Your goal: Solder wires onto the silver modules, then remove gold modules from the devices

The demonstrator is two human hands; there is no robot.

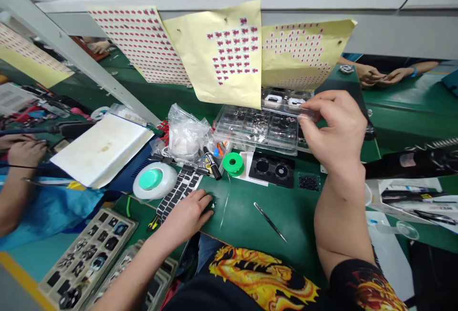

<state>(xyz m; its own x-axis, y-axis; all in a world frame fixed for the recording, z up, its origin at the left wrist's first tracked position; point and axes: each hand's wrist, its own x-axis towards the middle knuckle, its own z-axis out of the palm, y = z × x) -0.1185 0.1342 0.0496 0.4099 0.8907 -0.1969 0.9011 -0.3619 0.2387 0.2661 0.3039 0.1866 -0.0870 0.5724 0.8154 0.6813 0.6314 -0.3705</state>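
Note:
My right hand (336, 127) is raised at the back of the bench. Its thumb and forefinger pinch the edge of a clear plastic tray (282, 107) that holds white-framed parts. Just below is a clear compartment box (257, 127) of small loose parts. My left hand (195, 208) lies on the green mat with its fingers out, beside tiny pale bits (213, 203) and a sheet of black stickers (175, 194). Between my hands, tweezers (270, 222) lie on the mat. Whether anything small is under my left palm is hidden.
Behind the mat are a green spool (233, 164), a black marker (213, 163), a black panel with two round openings (272, 169) and a small box of black screws (309, 181). Yellow sheets (229, 53) hang from the shelf. Parts trays (89, 253) stand lower left; co-workers' hands show nearby.

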